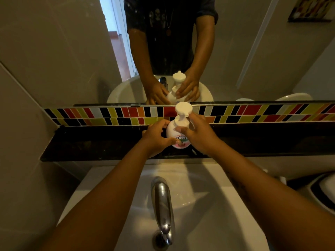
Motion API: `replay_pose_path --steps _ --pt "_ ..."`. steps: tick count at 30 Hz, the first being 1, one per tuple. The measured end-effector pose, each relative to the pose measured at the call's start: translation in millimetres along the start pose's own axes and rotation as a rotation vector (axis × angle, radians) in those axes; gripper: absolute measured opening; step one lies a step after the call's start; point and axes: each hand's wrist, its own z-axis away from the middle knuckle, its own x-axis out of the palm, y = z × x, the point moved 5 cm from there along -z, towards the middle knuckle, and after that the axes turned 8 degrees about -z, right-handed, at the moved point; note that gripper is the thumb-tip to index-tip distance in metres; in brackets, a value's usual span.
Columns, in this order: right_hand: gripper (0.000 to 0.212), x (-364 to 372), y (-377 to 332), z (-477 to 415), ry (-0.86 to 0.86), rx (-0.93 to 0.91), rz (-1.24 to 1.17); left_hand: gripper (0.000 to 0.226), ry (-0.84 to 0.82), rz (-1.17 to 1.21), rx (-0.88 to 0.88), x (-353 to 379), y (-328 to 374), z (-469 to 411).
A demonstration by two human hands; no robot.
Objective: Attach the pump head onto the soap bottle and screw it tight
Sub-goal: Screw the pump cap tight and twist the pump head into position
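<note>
Mirror [63, 51]: it fills the wall above the ledge and shows my arms, my dark shirt and the back of the bottle between my two hands.
Sink [112, 211]: white, right below me, its rim running under both my forearms.
Ledge [90, 145]: a dark, glossy shelf between the sink and the wall; the bottle stands on it, upright, about in the middle.
Tile strip [253, 113]: two rows of slanted black, red, orange, yellow-green and white tiles, just above the ledge and under the mirror.
Tap [162, 201]: chrome, rising from the back of the sink between my arms, its spout pointing toward me.
Soap bottle [176, 130]: white and rounded, with a pink label low on the front bearing Japanese lettering; it sits between my hands.
My right hand [197, 134]: curled around the right side of the bottle, thumb laid across the front of its shoulder, fingers reaching behind the collar just under the pump.
My left hand [159, 136]: wrapped on the left side of the bottle, thumb pressed on the front near the label, fingers bent round the back.
Pump head [183, 109]: white, round-topped, sitting straight on the neck of the bottle; whether it is screwed all the way down I cannot tell.
</note>
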Motion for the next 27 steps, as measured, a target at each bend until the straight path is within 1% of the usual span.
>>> replay_pose_path --steps 4,6,9,11,15,18,20,22,25,27 --pt "0.043 6.4 1.2 3.6 0.143 -0.043 0.027 0.055 0.04 -0.03 -0.029 4.0 -4.7 0.3" --pt "0.043 5.5 1.2 3.8 0.137 -0.029 0.003 0.055 0.017 -0.015 -0.036 1.5 -3.1 -1.1" --pt "0.051 1.1 -3.5 1.6 -0.006 -0.001 -0.091 0.052 -0.07 0.08 0.008 -0.3 4.2 -5.3" --pt "0.055 -2.9 -6.4 -1.2 -0.107 0.025 -0.105 0.053 -0.117 0.116 0.019 -2.6 7.3 -6.7" --pt "0.057 -11.7 -10.4 -9.0 -0.22 0.043 -0.004 0.068 -0.205 0.232 0.044 -5.2 9.5 -8.4" --pt "0.059 -12.9 -12.4 -12.5 -0.264 0.015 0.052 0.072 -0.263 0.326 0.045 -1.0 13.4 -11.8" --pt "0.061 -10.7 -10.9 -11.4 -0.252 0.009 0.048 0.074 -0.241 0.33 0.025 0.6 12.3 -15.3" --pt "0.063 -8.3 -8.3 -8.7 -0.2 -0.011 0.043 0.073 -0.217 0.326 0.017 2.0 11.2 -15.5" --pt "0.057 -1.8 -5.6 -4.1 -0.114 -0.058 0.058 0.069 -0.168 0.309 0.044 4.3 12.7 -12.2" --pt "0.055 2.7 -5.1 -1.7 -0.043 -0.081 0.13 0.067 -0.125 0.294 0.052 5.6 13.1 -10.2"
